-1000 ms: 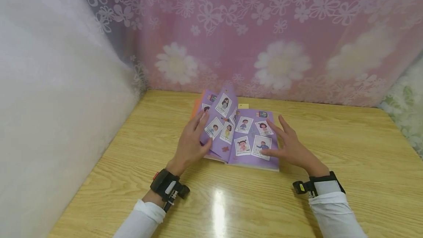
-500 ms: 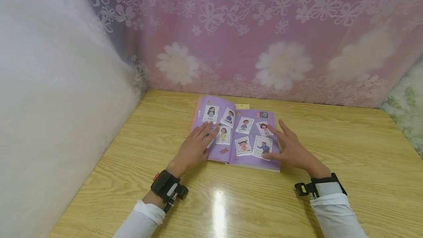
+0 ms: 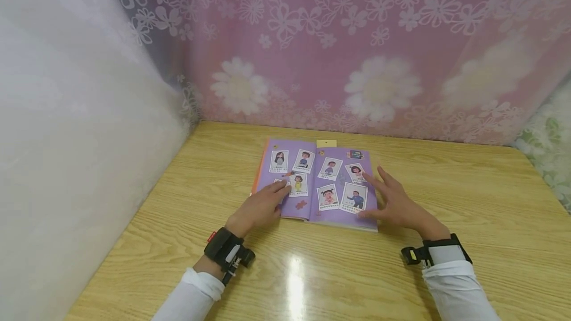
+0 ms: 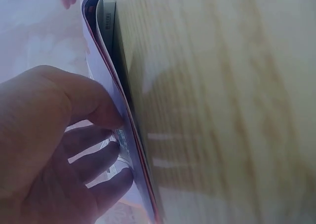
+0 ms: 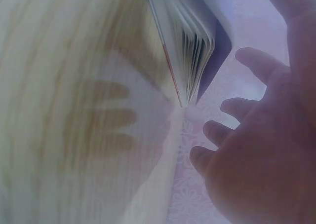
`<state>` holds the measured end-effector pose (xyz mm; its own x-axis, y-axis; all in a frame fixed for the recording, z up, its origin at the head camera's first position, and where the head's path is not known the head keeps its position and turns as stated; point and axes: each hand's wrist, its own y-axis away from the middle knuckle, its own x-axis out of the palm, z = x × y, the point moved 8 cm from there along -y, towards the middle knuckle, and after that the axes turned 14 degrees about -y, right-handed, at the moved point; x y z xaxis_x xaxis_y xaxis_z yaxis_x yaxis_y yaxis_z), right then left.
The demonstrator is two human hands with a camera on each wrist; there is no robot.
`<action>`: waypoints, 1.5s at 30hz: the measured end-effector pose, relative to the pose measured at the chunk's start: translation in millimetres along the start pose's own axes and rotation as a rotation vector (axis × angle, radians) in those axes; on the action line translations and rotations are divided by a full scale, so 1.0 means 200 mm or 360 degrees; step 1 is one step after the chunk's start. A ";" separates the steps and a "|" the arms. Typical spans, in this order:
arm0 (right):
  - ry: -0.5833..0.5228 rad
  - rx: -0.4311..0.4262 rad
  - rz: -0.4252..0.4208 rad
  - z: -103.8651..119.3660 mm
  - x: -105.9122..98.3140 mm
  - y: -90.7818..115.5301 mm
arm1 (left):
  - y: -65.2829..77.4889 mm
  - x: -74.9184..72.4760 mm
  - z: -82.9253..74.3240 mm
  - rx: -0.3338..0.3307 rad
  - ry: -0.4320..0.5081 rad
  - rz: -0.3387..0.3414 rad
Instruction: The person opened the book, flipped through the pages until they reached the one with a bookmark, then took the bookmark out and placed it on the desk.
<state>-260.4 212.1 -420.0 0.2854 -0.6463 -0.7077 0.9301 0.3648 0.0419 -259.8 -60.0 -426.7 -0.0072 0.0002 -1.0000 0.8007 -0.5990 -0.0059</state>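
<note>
An open book (image 3: 308,207) with purple pages lies on the table, showing several picture cards of cartoon children on both pages. My left hand (image 3: 263,203) rests on the lower left page, its fingers touching the paper; the left wrist view shows the fingertips against the page near the book's edge (image 4: 140,169). My right hand (image 3: 399,204) is at the right page's outer edge with fingers spread. In the right wrist view its fingers (image 5: 217,132) stand apart from the page block (image 5: 197,51). Whether the right thumb touches the page, I cannot tell.
A small yellow tab (image 3: 327,143) sticks out past the book's top edge. The wooden table (image 3: 339,281) spreads around the book. Behind it hangs a pink floral curtain (image 3: 308,78), and a white sheet (image 3: 80,152) is at the left.
A raised left page has come down flat on the left side. My left hand has followed it, sliding down toward the page's lower part. The right hand has shifted only slightly.
</note>
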 end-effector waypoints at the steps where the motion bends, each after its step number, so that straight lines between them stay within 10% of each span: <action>1: 0.0000 0.0006 0.0003 0.00 0.00 0.00 | 0.00 0.00 0.00 0.0004 -0.0003 -0.0002; 45: 0.0067 -0.0083 -0.0073 -0.03 0.03 -0.04 | -0.02 -0.06 -0.03 0.0007 0.0077 -0.0178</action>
<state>-267.0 209.7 -428.9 0.2316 -0.6349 -0.7370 0.9285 0.3704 -0.0273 -258.8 -53.5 -414.1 -0.0673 0.1060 -0.9921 0.7937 -0.5968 -0.1176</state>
